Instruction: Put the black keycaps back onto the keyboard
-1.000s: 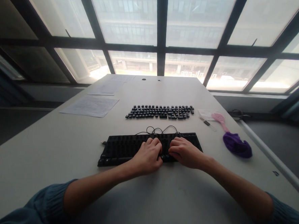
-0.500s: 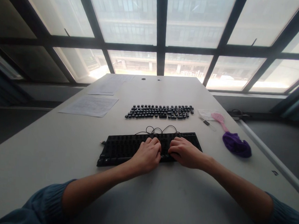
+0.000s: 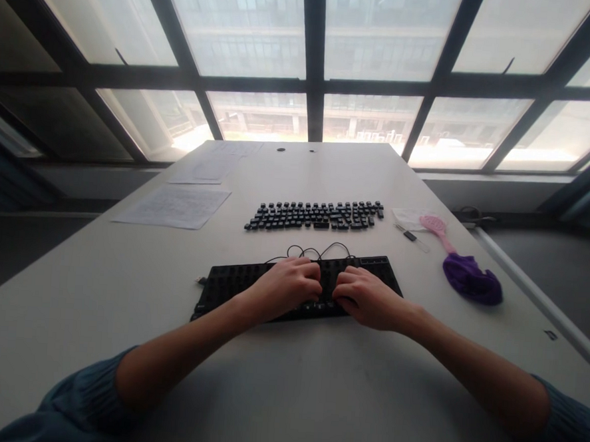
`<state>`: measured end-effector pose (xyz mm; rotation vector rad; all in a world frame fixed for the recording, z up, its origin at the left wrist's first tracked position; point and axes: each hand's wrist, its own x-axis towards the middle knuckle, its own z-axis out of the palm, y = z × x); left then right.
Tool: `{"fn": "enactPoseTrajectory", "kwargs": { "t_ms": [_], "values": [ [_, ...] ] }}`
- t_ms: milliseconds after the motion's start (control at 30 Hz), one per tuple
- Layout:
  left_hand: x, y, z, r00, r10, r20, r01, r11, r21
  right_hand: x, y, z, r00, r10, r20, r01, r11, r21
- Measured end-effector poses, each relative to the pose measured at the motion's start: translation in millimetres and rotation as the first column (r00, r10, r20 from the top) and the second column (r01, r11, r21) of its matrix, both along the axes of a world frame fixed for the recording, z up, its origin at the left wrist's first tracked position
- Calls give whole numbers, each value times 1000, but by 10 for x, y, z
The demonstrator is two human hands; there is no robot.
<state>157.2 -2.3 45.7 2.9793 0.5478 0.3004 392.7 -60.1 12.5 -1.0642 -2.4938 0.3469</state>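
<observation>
A black keyboard (image 3: 236, 283) lies in front of me, most of its key field looking bare of caps. Over its middle, my left hand (image 3: 291, 284) is closed with the fingers curled down. My right hand (image 3: 367, 297) is closed in a pinch just right of it, at the keyboard's lower middle. Whatever the fingertips hold, if anything, is hidden or too small to make out. Behind the keyboard, loose black keycaps (image 3: 321, 225) lie in rows on the white table (image 3: 275, 386).
A thin cable (image 3: 341, 244) loops behind the keyboard; its plug (image 3: 201, 280) shows at the left. To the right lie a wire-ended tool (image 3: 410, 235), a clear bag (image 3: 405, 218), a pink brush (image 3: 435, 225) and a purple cloth (image 3: 471, 280). Paper sheets (image 3: 176, 206) lie at the left.
My left hand has moved a little away from me over the keyboard, uncovering part of its lower row. My right hand stays nearly in place. The view has shifted slightly.
</observation>
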Motion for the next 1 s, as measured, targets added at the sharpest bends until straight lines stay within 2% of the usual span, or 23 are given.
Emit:
{"fn": "enactPoseTrajectory", "kwargs": {
  "t_ms": [133, 433, 600, 700, 833, 1000],
  "values": [
    [8, 39, 22, 988, -151, -39, 153, 987, 58, 4, -7, -6, 1000, -3, 1, 3, 1000, -2],
    [31, 120, 26, 958, -286, 6, 286, 958, -12, 6, -1, -27, 1000, -4, 18, 4, 1000, 0],
    [45, 90, 23, 940, -340, -35, 341, 940, 24, 12, 6, -31, 1000, -7, 26, 7, 1000, -5],
    [12, 75, -1, 941, -338, -21, 337, 941, -7, 13, 4, -26, 999, -9, 37, 9, 1000, 0],
    [-30, 71, -32, 954, -298, 39, 301, 946, -123, 14, -1, -16, 999, -3, 38, 3, 1000, 4],
    [-43, 59, -30, 966, -255, 40, 258, 939, -229, 15, -8, -9, 999, -8, 42, 9, 1000, -13]
  ]
}}
